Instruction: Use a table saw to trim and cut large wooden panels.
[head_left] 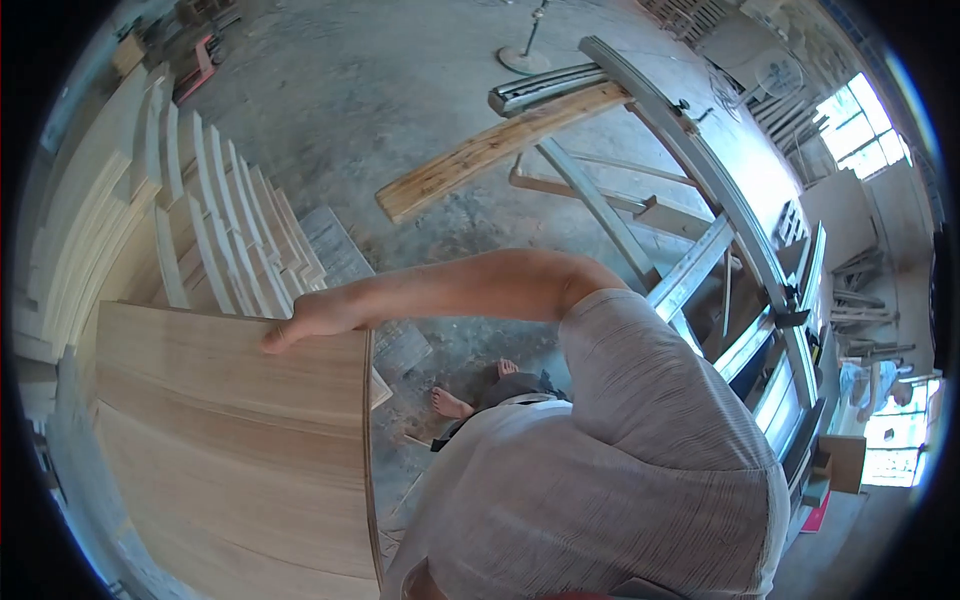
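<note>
A wide light-brown wooden panel (230,440) stands upright at my left, its broad grained face toward me. My right arm reaches across my body to its top edge. There my right hand (315,320) is closed over the edge, with the thumb on the near face and the fingers mostly hidden behind. My left hand is not in view; only a bit of skin shows at the lower edge beside my shirt. Just beyond the panel stand several stacked wooden boards (215,215), set on edge in a stepped row.
A metal frame (690,260) with long rails stands to the right, a wooden plank (500,145) jutting from it. My bare feet (452,403) are on the concrete floor (350,110). A flat grey board (335,245) lies near the stack. Windows (862,130) are at the far right.
</note>
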